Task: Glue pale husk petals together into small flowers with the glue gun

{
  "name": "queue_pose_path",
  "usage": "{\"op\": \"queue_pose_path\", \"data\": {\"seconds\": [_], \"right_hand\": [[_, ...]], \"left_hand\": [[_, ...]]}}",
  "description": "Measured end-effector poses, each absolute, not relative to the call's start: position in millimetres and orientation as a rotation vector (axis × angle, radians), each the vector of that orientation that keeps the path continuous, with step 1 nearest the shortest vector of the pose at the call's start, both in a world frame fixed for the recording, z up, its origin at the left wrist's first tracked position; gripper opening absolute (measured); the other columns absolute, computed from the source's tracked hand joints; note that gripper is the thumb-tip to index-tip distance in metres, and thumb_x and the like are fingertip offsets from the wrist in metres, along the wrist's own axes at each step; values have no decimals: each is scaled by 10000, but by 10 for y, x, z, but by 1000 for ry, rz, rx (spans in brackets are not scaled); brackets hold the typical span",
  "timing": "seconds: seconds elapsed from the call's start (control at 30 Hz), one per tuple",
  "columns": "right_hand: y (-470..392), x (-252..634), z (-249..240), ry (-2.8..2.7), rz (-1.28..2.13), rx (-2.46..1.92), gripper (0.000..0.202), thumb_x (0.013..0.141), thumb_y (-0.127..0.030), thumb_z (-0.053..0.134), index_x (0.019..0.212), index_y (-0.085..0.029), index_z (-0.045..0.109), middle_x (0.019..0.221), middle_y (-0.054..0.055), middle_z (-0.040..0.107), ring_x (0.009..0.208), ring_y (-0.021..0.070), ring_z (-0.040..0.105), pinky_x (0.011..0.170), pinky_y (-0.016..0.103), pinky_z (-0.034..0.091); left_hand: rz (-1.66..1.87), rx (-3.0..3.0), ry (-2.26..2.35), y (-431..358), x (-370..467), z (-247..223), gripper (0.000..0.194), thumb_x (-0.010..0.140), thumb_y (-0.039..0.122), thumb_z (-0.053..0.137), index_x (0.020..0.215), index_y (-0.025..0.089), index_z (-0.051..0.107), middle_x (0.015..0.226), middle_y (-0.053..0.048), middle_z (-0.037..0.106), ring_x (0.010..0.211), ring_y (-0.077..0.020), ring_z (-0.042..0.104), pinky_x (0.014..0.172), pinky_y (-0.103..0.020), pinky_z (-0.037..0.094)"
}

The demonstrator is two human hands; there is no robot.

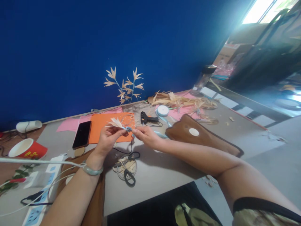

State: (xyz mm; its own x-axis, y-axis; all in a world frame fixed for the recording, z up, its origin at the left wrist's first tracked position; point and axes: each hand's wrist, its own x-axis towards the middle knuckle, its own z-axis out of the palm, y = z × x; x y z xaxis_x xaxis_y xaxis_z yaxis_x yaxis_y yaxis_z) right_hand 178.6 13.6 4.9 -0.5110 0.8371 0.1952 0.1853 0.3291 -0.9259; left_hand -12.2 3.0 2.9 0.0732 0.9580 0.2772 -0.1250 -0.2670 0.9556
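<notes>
Between my two hands is a pale flower of dried husk petals (115, 122) on a blue-wrapped stem, its petals pointing up and left. My left hand (109, 138) is closed around the flower near its base. Fingers pinched, my right hand (147, 135) grips the light blue ribbon (128, 128) at the stem. From a white spool (162, 110), blue ribbon runs down behind my right hand. Below the hands, black-handled scissors (129, 175) lie across a small round dish (117, 171) of husk scraps. A black glue gun (149, 118) rests just beyond.
An orange sheet (96, 125) and a phone (82, 134) lie left of centre. Finished flower stems (128, 86) stand by the blue wall. Dried husks (178, 101) are piled at the back. A brown bear-shaped mat (182, 131), red paper cup (28, 149) and power strip (39, 204) flank my arms.
</notes>
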Motion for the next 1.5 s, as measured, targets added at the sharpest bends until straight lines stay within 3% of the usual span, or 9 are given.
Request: {"op": "queue_pose_path", "data": {"seconds": [0.53,0.97,1.5], "right_hand": [[139,1787,36,-1909,1178,-928,509,883,-587,442,577,-182,402,555,-48,315,522,79,301,493,231,238],[110,1764,11,-1837,1239,-902,487,881,-549,467,570,-176,419,542,-49,362,509,71,317,500,227,269],[94,1763,-54,-1786,1281,-916,581,861,-668,393,578,-167,466,520,-42,390,504,78,347,494,221,285]], "left_hand": [[1386,1407,928,28,-122,41,141,688,242,781,738,149,688,646,-36,720,589,-176,692,623,-292,584],[1373,1396,937,20,-112,36,151,686,258,784,722,150,684,649,-40,722,600,-182,697,642,-303,589],[1392,1369,961,32,-102,13,167,670,266,791,724,151,684,634,-38,717,586,-184,693,631,-299,584]]}}
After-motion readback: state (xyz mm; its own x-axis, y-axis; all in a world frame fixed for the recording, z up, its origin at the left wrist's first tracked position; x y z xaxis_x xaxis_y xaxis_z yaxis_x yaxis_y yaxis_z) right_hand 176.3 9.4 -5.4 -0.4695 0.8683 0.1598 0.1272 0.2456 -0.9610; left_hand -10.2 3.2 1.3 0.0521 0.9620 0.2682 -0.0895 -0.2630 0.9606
